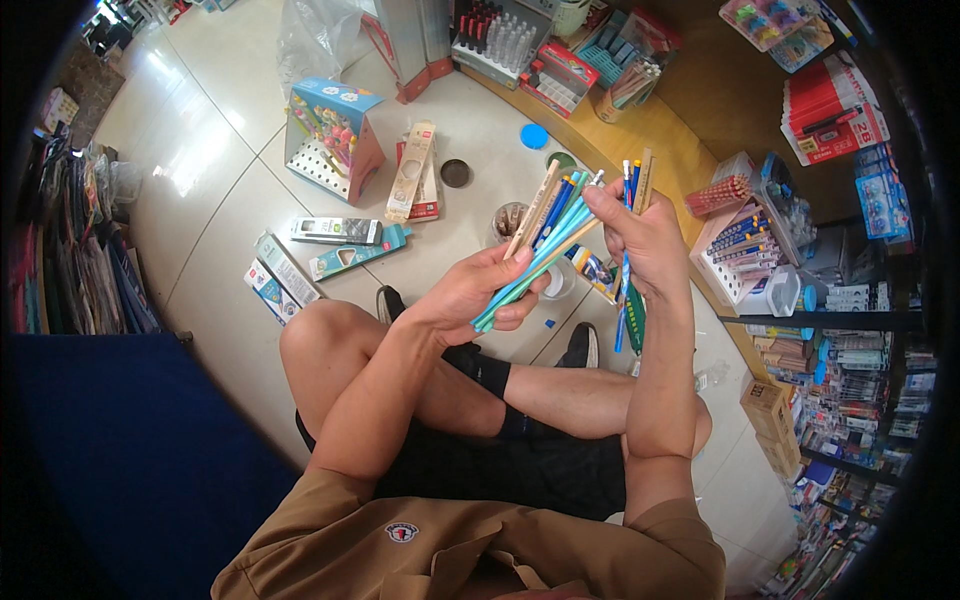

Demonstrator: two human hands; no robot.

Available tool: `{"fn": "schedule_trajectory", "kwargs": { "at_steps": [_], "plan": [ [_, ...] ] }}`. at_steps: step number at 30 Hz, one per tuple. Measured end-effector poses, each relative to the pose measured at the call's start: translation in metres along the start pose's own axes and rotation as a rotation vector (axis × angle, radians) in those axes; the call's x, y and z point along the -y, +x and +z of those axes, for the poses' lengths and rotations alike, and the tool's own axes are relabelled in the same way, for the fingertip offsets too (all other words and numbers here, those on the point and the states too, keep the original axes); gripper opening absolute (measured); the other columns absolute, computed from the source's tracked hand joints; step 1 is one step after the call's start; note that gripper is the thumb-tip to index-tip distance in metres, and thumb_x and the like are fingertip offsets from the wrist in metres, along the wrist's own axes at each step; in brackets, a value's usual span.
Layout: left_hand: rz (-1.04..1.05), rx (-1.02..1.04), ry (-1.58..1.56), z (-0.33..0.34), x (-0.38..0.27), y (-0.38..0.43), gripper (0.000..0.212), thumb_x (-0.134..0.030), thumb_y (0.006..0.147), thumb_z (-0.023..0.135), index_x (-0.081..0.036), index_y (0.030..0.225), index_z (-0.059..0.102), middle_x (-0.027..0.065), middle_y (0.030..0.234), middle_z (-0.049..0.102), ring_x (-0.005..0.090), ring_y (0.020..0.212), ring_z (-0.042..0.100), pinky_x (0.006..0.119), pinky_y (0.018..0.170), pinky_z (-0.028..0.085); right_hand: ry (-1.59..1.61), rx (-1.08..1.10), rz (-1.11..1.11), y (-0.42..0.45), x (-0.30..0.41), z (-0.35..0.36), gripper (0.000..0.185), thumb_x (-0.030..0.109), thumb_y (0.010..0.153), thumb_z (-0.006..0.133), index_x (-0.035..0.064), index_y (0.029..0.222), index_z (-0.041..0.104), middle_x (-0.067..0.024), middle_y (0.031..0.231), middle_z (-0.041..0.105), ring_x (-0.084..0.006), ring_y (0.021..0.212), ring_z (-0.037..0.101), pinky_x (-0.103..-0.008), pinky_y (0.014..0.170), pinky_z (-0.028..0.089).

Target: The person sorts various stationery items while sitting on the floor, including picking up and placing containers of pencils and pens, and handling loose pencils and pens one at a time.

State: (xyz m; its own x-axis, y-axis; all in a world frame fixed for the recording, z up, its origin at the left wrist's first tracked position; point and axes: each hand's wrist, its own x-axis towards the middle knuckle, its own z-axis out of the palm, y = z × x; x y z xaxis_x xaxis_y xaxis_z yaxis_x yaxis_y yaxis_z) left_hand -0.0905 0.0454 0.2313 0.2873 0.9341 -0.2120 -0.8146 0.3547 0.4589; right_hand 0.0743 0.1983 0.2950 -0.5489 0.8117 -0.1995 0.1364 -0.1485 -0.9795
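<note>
A fanned bundle of pencils (551, 238) in light blue, green, dark blue and bare wood is gripped by my left hand (480, 289). My right hand (649, 244) holds a few more pencils (624, 300), blue-patterned, dark blue and wood-coloured, pointing down past the palm. The right thumb lies close to the upper ends of the left bundle; whether it touches them I cannot tell. Below the hands, a clear jar with brown-tipped sticks (510, 218) stands on the floor, partly hidden. Another clear round container (556, 281) shows behind the left hand.
Pencil boxes (336, 231) and an upright cardboard display box (330, 142) sit on the tiled floor, with a blue lid (534, 136) and a dark lid (455, 173). Wooden shelving (671, 124) full of stationery curves along the right. A dark blue surface (135, 450) occupies the lower left.
</note>
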Motion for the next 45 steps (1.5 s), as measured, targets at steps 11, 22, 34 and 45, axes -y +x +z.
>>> {"fn": "schedule_trajectory", "kwargs": {
  "at_steps": [11, 22, 34, 45],
  "plan": [
    [-0.033, 0.027, -0.023, 0.000, 0.000, -0.001, 0.030, -0.037, 0.108, 0.049, -0.009, 0.120, 0.048, 0.0037, 0.094, 0.051, 0.0066, 0.058, 0.042, 0.021, 0.047, 0.032, -0.017, -0.027, -0.010, -0.002, 0.001, 0.001, 0.029, 0.027, 0.088, 0.083, 0.0063, 0.087, 0.063, 0.0053, 0.066, 0.054, -0.0019, 0.051, 0.042, -0.0204, 0.045, 0.030],
    [-0.041, 0.027, 0.004, 0.003, -0.002, -0.001, 0.034, -0.044, 0.107, 0.051, -0.011, 0.114, 0.051, -0.0001, 0.093, 0.055, 0.0052, 0.057, 0.042, 0.021, 0.047, 0.032, -0.041, -0.058, -0.067, 0.000, -0.001, 0.004, 0.029, 0.026, 0.087, 0.083, 0.0054, 0.088, 0.063, 0.0046, 0.065, 0.053, -0.0029, 0.051, 0.043, -0.0218, 0.046, 0.031],
    [-0.047, 0.019, 0.014, 0.002, 0.002, -0.001, 0.055, -0.053, 0.106, 0.044, -0.009, 0.139, 0.043, -0.0001, 0.092, 0.050, 0.0053, 0.057, 0.038, 0.020, 0.045, 0.029, -0.046, -0.072, -0.063, 0.001, -0.004, 0.004, 0.031, 0.029, 0.088, 0.083, 0.0050, 0.088, 0.062, 0.0041, 0.064, 0.053, -0.0033, 0.052, 0.044, -0.0219, 0.046, 0.033],
    [-0.069, 0.002, 0.017, 0.005, 0.000, -0.001, 0.066, -0.057, 0.105, 0.041, -0.009, 0.151, 0.039, -0.0016, 0.089, 0.046, 0.0043, 0.057, 0.037, 0.020, 0.045, 0.027, -0.038, -0.055, -0.045, 0.008, -0.012, 0.002, 0.033, 0.031, 0.088, 0.082, 0.0051, 0.087, 0.062, 0.0041, 0.063, 0.052, -0.0037, 0.052, 0.044, -0.0221, 0.047, 0.033]
  ]
}}
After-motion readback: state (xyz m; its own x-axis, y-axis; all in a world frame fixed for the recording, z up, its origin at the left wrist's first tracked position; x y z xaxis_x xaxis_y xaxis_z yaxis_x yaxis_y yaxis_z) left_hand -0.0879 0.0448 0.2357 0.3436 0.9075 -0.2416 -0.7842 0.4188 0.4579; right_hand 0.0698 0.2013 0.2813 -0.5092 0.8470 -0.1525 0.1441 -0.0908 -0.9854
